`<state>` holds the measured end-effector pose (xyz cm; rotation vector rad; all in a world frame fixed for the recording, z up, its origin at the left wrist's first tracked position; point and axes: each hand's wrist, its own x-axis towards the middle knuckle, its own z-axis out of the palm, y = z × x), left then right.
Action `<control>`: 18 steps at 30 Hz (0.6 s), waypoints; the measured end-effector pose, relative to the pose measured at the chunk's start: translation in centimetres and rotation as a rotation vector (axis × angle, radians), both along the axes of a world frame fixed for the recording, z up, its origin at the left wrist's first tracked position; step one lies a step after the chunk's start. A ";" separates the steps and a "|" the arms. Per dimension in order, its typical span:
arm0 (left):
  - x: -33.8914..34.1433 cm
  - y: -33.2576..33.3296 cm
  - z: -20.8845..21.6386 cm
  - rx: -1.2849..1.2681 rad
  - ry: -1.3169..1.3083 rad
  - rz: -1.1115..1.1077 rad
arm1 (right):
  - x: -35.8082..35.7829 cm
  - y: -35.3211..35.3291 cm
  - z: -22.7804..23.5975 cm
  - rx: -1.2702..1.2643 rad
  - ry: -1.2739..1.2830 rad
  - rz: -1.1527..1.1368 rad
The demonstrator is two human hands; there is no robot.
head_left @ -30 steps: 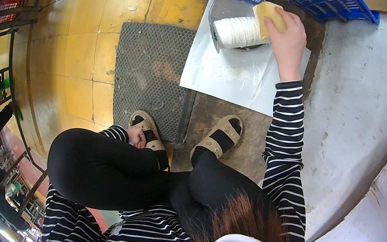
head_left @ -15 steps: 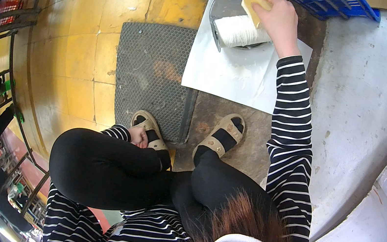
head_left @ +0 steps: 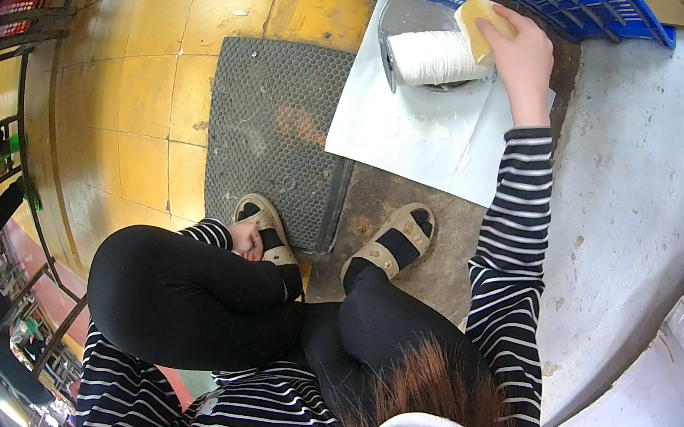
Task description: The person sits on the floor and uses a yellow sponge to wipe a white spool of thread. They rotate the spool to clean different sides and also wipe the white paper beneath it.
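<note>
A pale yellow sponge (head_left: 472, 18) is gripped in my right hand (head_left: 525, 60), thumb on one face and fingers over the top. It presses against the right flange of a large spool lying on its side, wound with white cord (head_left: 429, 58). The spool's clear, dark-rimmed left flange (head_left: 396, 25) stands upright. Under the spool lies a white sheet (head_left: 409, 140) with wet-looking patches on it. My left hand (head_left: 247, 241) rests by my left sandal (head_left: 267, 219), its fingers curled in and partly hidden behind my knee; nothing shows in it.
A blue plastic crate (head_left: 576, 9) stands beyond the spool. A black textured mat (head_left: 274, 134) lies left of the sheet, over yellow floor tiles (head_left: 145, 90). Along the right runs a grey raised ledge (head_left: 626, 183). Black metal racks (head_left: 20, 107) line the far left.
My right hand and the sponge have shifted slightly right along the spool's right flange, and the sponge has tilted. The left hand stays where it was. The whole view has moved a little.
</note>
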<state>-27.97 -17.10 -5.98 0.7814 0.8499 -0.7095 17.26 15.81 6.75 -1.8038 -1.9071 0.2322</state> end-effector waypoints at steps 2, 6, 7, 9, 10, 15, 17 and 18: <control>-0.1 0.1 0.0 -0.022 -0.043 0.019 | -0.3 -1.1 -0.4 -0.051 -0.008 0.009; 0.0 0.1 -0.1 0.007 -0.059 -0.009 | -1.1 -2.7 -0.5 0.100 0.004 0.018; 0.0 0.1 0.0 -0.015 -0.053 0.016 | -1.4 -3.0 -0.5 0.195 0.007 0.061; 0.0 0.2 0.0 -0.044 -0.039 0.010 | -3.1 -3.6 -1.0 0.159 0.089 0.124; 0.0 0.3 0.0 -0.042 -0.038 0.013 | -3.8 -3.8 -1.1 0.122 0.130 0.148; 0.2 0.3 0.4 0.032 -0.065 0.009 | -5.6 -5.3 -0.9 0.141 0.189 0.131; 0.2 0.4 0.5 -0.001 -0.038 0.030 | -6.1 -5.4 -0.9 0.150 0.218 0.131; 0.1 0.4 0.5 -0.009 -0.042 0.036 | -6.3 -5.4 -0.9 0.127 0.203 0.132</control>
